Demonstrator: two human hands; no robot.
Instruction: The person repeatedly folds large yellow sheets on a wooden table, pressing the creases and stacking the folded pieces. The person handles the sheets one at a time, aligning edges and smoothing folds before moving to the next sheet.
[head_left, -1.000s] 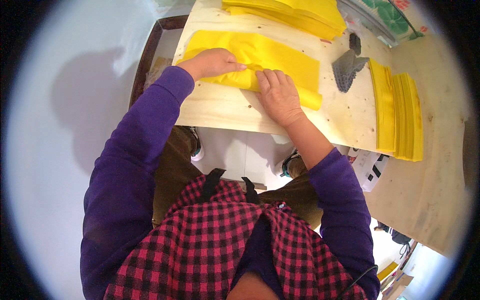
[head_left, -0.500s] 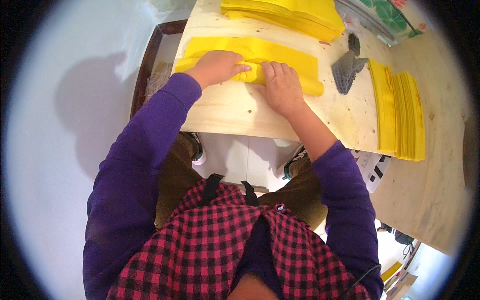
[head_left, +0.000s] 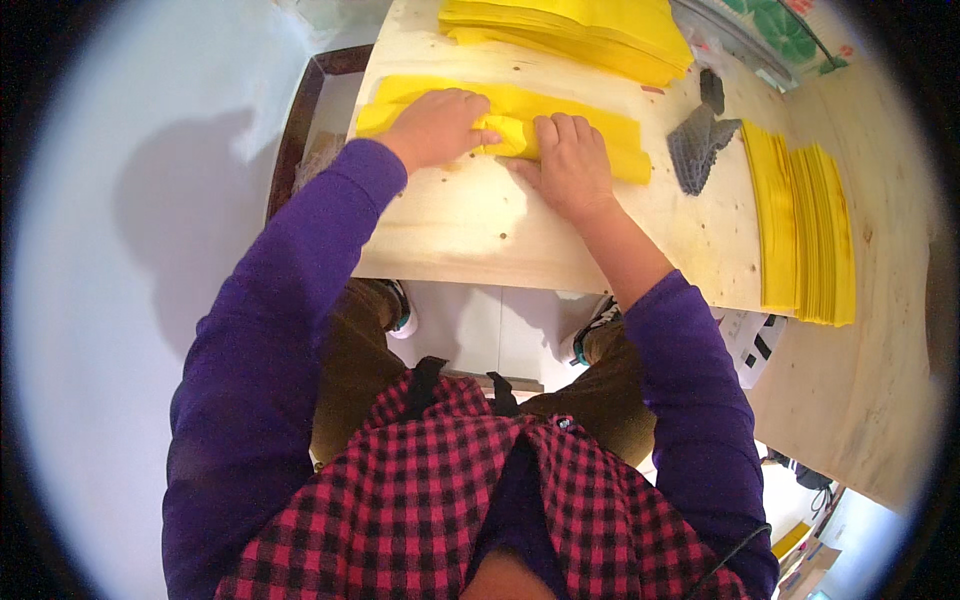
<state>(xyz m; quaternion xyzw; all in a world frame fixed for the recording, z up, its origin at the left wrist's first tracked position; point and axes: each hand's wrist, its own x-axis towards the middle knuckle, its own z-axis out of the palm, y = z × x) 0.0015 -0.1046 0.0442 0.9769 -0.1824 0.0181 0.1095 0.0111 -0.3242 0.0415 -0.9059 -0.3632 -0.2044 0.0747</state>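
A yellow fabric piece [head_left: 622, 148] lies across the pale wooden tabletop, its near edge turned over into a thick fold. My left hand [head_left: 440, 125] grips the fold left of its middle, with the thumb pointing right along it. Just beside it, my right hand [head_left: 572, 165] has its fingers curled over the top of the fold and its thumb on the near side. Between the two hands the fabric is bunched and creased. My palms hide part of the fold.
A thick stack of yellow fabric [head_left: 570, 40] lies at the far side of the table [head_left: 470, 230]. More folded yellow pieces [head_left: 822, 235] form a stack along the right edge, by a wooden panel [head_left: 870, 360]. Between them sits a crumpled grey textured item [head_left: 694, 150].
The near edge of the fabric has turned over farther away from me, narrowing the flat part. Both hands have shifted slightly away with it, still gripping.
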